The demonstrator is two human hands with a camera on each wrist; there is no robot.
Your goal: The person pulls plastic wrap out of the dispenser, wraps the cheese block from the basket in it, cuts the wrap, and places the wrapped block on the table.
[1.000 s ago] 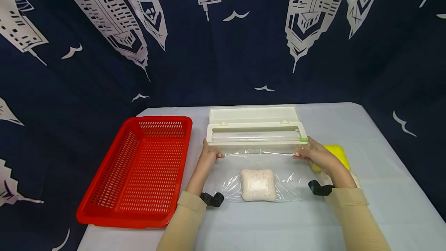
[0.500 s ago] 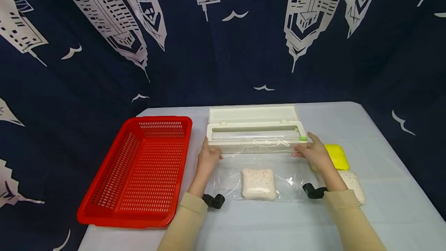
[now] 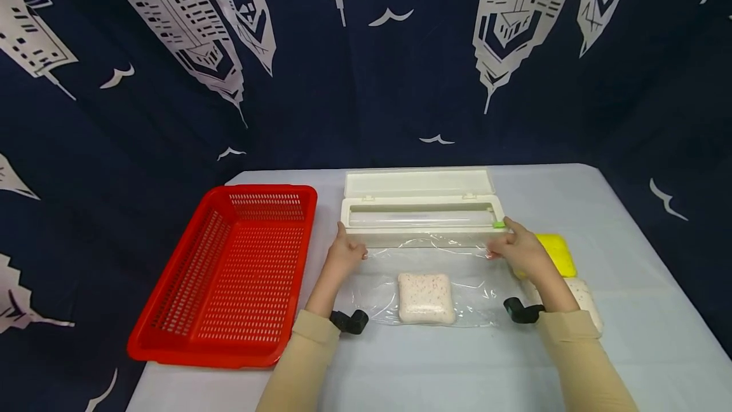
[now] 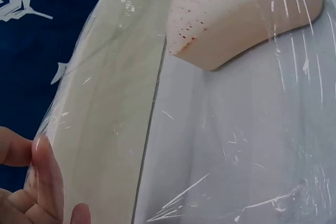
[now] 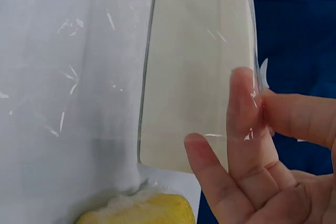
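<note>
A sheet of clear cling film (image 3: 377, 291) is drawn out in front of a cream cling film dispenser (image 3: 423, 238), whose lid is up with the roll showing inside. Under the film lies a pale pink block with red specks (image 3: 426, 298) and rounded corners. My left hand (image 3: 343, 254) pinches the film's far edge between thumb and finger at the dispenser's left front corner. At the right front corner, my right hand (image 3: 520, 250) pinches the same edge. In the right wrist view, fingers (image 5: 244, 100) show through the film.
A red perforated basket (image 3: 251, 278) stands left of the dispenser. By my right wrist lie a yellow block (image 3: 557, 254) and a whitish block (image 3: 586, 304), both partly hidden by the arm. A dark printed curtain (image 3: 366, 81) hangs behind the white table (image 3: 434, 374).
Both hands keep hold of the film's edge. The edge rises slightly over the dispenser's front, and the right forearm shifts a little left, then back right. The speckled block stays put.
</note>
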